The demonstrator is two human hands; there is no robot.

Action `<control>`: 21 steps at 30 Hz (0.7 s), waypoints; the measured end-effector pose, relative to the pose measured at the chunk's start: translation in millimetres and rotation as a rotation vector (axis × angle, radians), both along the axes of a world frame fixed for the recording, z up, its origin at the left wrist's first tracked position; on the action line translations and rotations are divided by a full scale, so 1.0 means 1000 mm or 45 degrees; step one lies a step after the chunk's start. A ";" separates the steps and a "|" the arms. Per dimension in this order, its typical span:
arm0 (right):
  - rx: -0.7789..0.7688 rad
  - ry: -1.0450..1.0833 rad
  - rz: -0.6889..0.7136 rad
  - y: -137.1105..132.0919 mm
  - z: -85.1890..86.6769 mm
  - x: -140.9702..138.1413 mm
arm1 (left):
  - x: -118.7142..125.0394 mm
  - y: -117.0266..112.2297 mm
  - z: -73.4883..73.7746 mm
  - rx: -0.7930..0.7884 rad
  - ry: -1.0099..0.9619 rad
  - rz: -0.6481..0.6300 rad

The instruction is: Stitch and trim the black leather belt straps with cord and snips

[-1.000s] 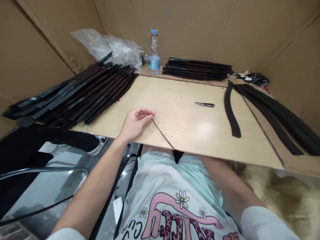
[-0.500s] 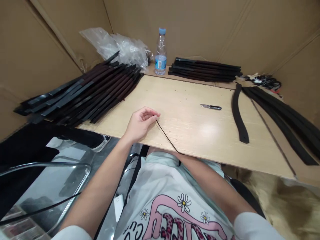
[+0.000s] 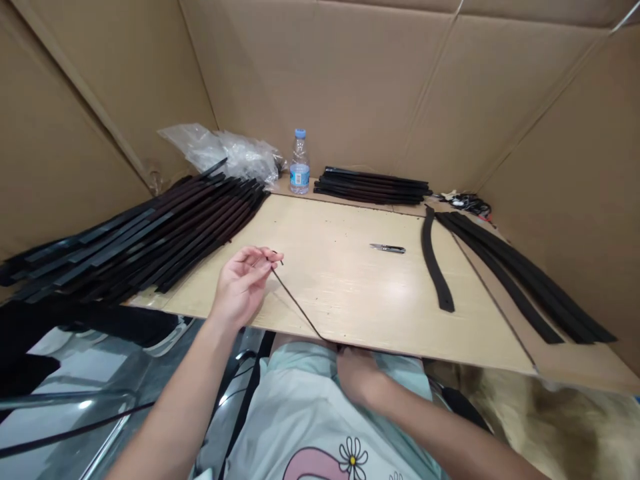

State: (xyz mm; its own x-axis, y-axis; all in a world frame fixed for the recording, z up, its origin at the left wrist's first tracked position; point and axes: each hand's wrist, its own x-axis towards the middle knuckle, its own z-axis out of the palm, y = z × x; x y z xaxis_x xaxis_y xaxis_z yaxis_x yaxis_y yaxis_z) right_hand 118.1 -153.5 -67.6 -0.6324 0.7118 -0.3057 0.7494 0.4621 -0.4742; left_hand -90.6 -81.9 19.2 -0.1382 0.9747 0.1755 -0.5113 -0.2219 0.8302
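Head camera faces forward, down at hands [image 3: 243, 287].

**That daisy tee, though**

Standing around in this cardboard-lined booth and honestly the shirt is the best thing in here. It's a loose, pale t-shirt [image 3: 295, 427], mostly white with a minty green tint down toward the hem. The front has a chunky pink graphic [image 3: 313, 465], and only the top curve of it shows from this angle. Right beside that sits a little daisy [image 3: 353, 459] with white petals, black outlines and a yellow middle. A bit of white sleeve [image 3: 203, 475] peeks in at the bottom edge. Forearms are bare, and so are the left hand [image 3: 240, 287] and right hand [image 3: 357, 375].
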 end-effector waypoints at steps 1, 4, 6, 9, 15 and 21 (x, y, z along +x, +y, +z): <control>-0.076 -0.052 0.063 -0.009 0.009 0.005 | -0.001 -0.003 0.007 0.029 -0.074 -0.040; -0.336 0.088 0.350 -0.023 0.049 0.023 | -0.003 -0.017 0.034 0.157 -0.263 -0.179; -0.572 0.460 0.366 -0.018 0.075 0.035 | -0.003 -0.029 0.052 0.261 -0.389 -0.261; -1.000 0.998 0.121 0.012 0.094 0.045 | -0.004 -0.045 0.072 0.413 -0.495 -0.362; -1.571 0.965 0.061 0.072 0.079 0.030 | -0.016 -0.056 0.077 0.519 -0.542 -0.267; -0.386 0.831 -0.355 0.154 0.088 0.000 | -0.018 -0.050 0.079 0.488 -0.628 -0.132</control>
